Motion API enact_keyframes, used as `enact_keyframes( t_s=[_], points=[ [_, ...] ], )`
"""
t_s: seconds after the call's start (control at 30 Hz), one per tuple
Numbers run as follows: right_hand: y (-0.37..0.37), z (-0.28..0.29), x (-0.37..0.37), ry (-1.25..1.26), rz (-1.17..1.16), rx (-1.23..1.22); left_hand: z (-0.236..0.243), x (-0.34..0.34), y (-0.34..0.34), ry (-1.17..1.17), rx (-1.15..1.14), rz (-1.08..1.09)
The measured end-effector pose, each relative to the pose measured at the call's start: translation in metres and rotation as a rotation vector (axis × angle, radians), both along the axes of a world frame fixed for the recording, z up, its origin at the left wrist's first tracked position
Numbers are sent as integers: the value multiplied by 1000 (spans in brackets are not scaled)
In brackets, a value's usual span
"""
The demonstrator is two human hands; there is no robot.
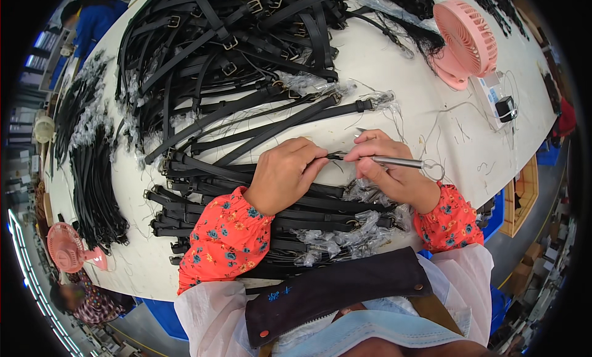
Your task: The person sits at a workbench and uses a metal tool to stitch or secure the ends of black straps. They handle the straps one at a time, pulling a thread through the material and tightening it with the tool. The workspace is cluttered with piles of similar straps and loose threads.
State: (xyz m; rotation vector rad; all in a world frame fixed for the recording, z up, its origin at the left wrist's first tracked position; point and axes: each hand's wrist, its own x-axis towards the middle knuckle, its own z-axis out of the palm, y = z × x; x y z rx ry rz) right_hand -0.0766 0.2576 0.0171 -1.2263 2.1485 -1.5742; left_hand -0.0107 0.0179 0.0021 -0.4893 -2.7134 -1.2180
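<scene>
Above the near half of the white tabletop (453, 156), a small black piece (335, 156) is pinched between the thumb and forefinger of the left hand (285, 178), whose other fingers curl inward. Just to its right, the right hand (398, 181) is closed around a slim silver tool (398, 161) (its ring end juts out toward the tabletop's right edge); whether these fingertips also touch the small black piece, I cannot tell. Below both hands, a layered row of black belts (320, 223) lies along the near edge, with clear plastic (336, 243) around several ends. Toward the far edge spreads a large tangled heap of belts (213, 15). Near the left edge lies a bundle of thin black straps (95, 196), with a small pink fan (66, 249) closer to the person. Another pink fan (465, 39) stands toward the far right, a white power strip (489, 92) just beside it.
</scene>
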Motion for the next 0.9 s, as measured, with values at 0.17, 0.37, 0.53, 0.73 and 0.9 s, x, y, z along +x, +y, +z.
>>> enact_keyframes(
  t_s=[0.17,0.37,0.53,0.73,0.9],
  points=[
    [-2,2,1,-19,7,5,-3,0,0,19,20,2],
    [-2,1,1,-39,10,14,-2,0,1,19,20,3],
    [-2,2,2,-17,-13,29,0,0,0,0,-8,4],
    [-1,4,1,-6,-17,11,3,1,1,18,-17,-1],
    [-1,2,0,35,25,6,4,0,1,22,-20,-3]
  ],
)
